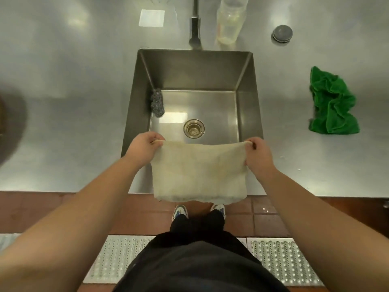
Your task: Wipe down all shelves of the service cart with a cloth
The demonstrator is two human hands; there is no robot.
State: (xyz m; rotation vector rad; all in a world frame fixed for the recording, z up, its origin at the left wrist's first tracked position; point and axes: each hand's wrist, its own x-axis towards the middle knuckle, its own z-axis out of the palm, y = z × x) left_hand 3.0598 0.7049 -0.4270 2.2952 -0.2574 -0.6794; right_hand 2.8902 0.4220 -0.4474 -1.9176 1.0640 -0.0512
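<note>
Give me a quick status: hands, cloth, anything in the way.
Both hands, left and right, grip the beige cloth by its top corners, spread over the sink. No cart in view. Nothing blocking.

A cream cloth hangs flat and spread, its top corners pinched up, over the sink's near edge.

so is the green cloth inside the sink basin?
No, the green cloth lies crumpled on the steel counter to the right of the sink, outside the basin.
</note>
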